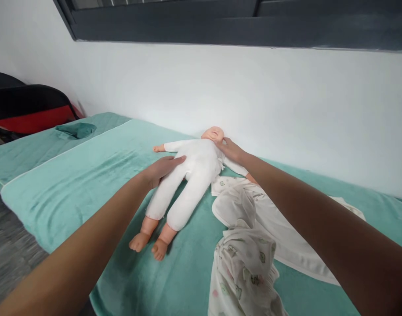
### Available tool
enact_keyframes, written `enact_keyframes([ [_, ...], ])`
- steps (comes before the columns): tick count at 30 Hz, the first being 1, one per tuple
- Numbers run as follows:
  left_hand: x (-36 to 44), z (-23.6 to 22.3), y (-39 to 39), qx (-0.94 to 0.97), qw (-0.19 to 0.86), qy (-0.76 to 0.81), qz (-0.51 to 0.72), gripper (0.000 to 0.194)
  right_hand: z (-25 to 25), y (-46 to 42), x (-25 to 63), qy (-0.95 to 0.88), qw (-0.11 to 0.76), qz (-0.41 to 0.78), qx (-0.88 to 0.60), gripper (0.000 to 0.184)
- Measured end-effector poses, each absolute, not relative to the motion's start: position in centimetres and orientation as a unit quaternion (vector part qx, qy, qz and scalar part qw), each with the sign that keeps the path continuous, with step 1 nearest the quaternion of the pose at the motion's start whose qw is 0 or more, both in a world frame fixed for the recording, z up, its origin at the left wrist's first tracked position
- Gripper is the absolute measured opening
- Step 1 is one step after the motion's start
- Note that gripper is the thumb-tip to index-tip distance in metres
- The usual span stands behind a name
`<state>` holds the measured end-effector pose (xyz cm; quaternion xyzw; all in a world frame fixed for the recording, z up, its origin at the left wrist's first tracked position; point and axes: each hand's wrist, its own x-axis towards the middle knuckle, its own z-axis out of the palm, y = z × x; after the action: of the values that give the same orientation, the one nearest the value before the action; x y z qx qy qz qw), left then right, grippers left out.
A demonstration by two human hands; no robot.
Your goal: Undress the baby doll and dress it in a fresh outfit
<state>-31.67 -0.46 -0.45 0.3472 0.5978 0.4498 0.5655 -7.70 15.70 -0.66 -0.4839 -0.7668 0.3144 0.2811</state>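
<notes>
A baby doll (201,160) lies on its back on the green bed cover, its head towards the wall and its bare feet towards me. Its body is soft and white; the head, hands and feet are flesh-toned. My left hand (165,169) holds the doll at the hip, thumb on top and the other fingers mostly hidden beneath. At the neck and shoulder, my right hand (233,150) grips the doll with bent fingers. Below my right forearm lie white baby clothes (242,263) with a small animal print, crumpled beside the doll. A plain white cloth (296,241) lies partly behind that forearm.
The green bed cover (72,188) runs along a white wall (286,96) below a dark window frame (220,26). A black and red chair-like object (32,116) stands at the far left. Grey floor (12,245) shows at the lower left.
</notes>
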Motion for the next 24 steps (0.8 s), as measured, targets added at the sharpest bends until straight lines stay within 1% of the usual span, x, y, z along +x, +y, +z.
enact_keyframes([
  [2, -31.5, -0.6, -1.0, 0.369, 0.507, 0.651, 0.427, 0.059, -1.2, 15.4, -5.6, -0.775, 0.220, 0.259, -0.533, 0.066],
  [3, -31.3, -0.5, -1.4, 0.389, 0.461, 0.681, 0.416, 0.059, -1.5, 15.1, -4.1, -0.774, 0.202, 0.241, -0.550, 0.065],
  [4, -30.9, -0.4, -2.0, 0.415, 0.398, 0.706, 0.412, 0.056, -1.8, 14.6, -2.4, -0.770, 0.193, 0.231, -0.563, 0.064],
  [6, -29.5, 0.0, -3.7, 0.485, 0.239, 0.724, 0.428, 0.045, -2.2, 13.3, 1.6, -0.762, 0.171, 0.204, -0.590, 0.062],
  [7, -28.5, 0.3, -4.9, 0.526, 0.168, 0.710, 0.437, 0.039, -2.4, 12.4, 3.7, -0.760, 0.156, 0.189, -0.602, 0.061],
  [8, -27.4, 0.5, -6.1, 0.566, 0.119, 0.686, 0.442, 0.035, -2.5, 11.5, 5.7, -0.760, 0.139, 0.172, -0.611, 0.059],
  [9, -26.0, 0.6, -7.5, 0.604, 0.108, 0.657, 0.438, 0.032, -2.6, 10.5, 7.6, -0.759, 0.125, 0.155, -0.621, 0.058],
  [10, -24.6, 0.6, -9.0, 0.643, 0.141, 0.629, 0.415, 0.032, -2.6, 9.6, 9.3, -0.756, 0.111, 0.138, -0.630, 0.058],
  [12, -21.7, 0.2, -11.6, 0.688, 0.240, 0.591, 0.348, 0.041, -2.6, 7.7, 11.7, -0.761, 0.085, 0.115, -0.633, 0.054],
  [14, -19.2, -0.6, -13.5, 0.742, 0.266, 0.564, 0.246, 0.051, -2.3, 6.2, 13.0, -0.776, 0.058, 0.104, -0.620, 0.045],
  [16, -17.3, -1.5, -14.6, 0.777, 0.245, 0.556, 0.166, 0.048, -2.0, 4.8, 13.4, -0.795, 0.033, 0.099, -0.597, 0.034],
  [18, -16.2, -2.0, -14.9, 0.795, 0.221, 0.548, 0.135, 0.038, -1.6, 3.4, 13.3, -0.814, 0.016, 0.094, -0.574, 0.032],
  [21, -15.4, -1.8, -15.0, 0.829, 0.188, 0.504, 0.153, 0.022, -0.8, 0.6, 12.8, -0.836, 0.007, 0.082, -0.543, 0.036],
  [24, -14.7, -0.8, -15.4, 0.865, 0.130, 0.449, 0.183, 0.018, 0.7, -3.2, 12.1, -0.868, 0.004, 0.069, -0.491, 0.034],
])
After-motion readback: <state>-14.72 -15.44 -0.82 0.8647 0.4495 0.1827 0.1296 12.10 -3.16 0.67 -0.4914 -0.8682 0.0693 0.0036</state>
